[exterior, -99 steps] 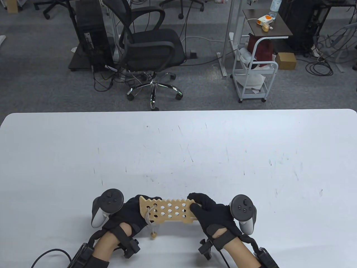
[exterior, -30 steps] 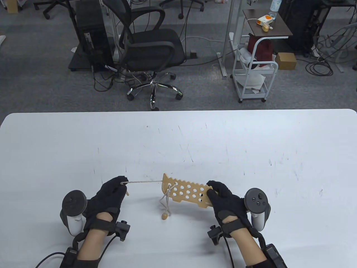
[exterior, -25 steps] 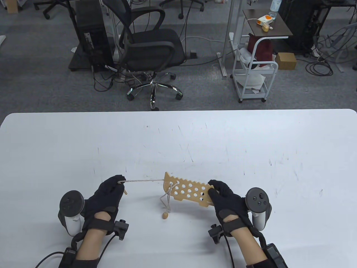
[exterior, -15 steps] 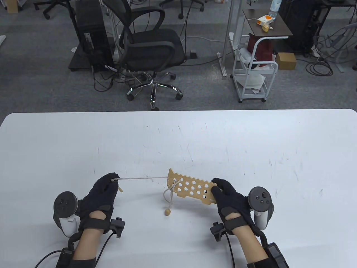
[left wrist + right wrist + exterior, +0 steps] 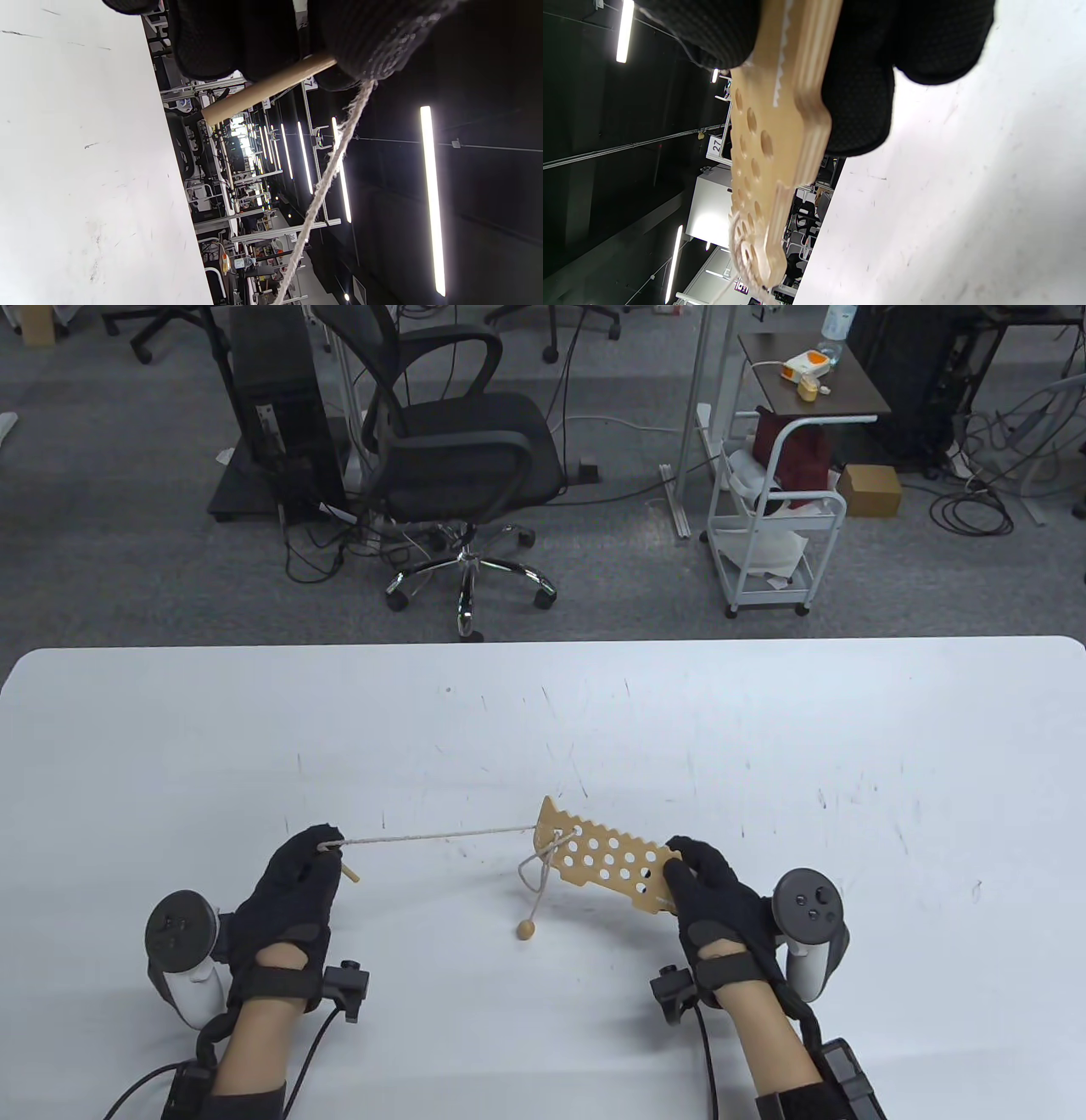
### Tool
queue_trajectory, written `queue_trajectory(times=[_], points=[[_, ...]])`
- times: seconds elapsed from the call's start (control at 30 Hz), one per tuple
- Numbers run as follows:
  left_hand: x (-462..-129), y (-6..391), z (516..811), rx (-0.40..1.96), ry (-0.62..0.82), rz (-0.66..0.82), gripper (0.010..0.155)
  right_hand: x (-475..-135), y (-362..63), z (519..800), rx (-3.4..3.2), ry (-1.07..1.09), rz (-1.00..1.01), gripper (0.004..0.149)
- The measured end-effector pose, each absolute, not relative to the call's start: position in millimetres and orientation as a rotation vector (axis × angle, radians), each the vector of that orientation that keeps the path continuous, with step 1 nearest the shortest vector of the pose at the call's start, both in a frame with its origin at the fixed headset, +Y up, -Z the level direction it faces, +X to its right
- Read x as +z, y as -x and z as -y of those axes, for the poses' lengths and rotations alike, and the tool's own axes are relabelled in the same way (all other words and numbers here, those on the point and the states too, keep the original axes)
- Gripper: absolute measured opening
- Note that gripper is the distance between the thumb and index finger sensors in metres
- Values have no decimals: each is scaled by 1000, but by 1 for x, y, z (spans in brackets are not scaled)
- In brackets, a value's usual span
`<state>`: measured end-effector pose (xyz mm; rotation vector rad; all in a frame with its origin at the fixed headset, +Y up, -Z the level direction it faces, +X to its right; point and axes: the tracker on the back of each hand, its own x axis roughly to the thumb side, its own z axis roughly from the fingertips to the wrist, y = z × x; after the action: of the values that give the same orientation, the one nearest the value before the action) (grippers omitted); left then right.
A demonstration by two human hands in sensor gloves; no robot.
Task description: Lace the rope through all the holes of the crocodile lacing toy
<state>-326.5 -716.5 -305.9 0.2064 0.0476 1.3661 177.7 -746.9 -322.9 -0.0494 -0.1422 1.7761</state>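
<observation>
Left grip point(image 5: 297, 874) pinched on wooden needle point(image 5: 349, 872), rope point(image 5: 441, 837) taut across to crocodile toy point(image 5: 607, 865). Right grip point(image 5: 713, 895) clamped on toy's right end, above white surface point(image 5: 594, 712). Bead point(image 5: 526, 931) on the surface below.

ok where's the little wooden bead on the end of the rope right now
In the table view the wooden bead sits near the table's front edge, between the two hands, hanging on the rope below the left end of the crocodile board.
</observation>
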Motion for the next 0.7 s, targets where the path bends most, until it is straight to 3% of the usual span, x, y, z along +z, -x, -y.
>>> queue_trajectory(times=[0.7], points=[[-301, 344, 709, 1437, -281, -80, 46, -326, -198, 749, 1788, 165, 222, 48]])
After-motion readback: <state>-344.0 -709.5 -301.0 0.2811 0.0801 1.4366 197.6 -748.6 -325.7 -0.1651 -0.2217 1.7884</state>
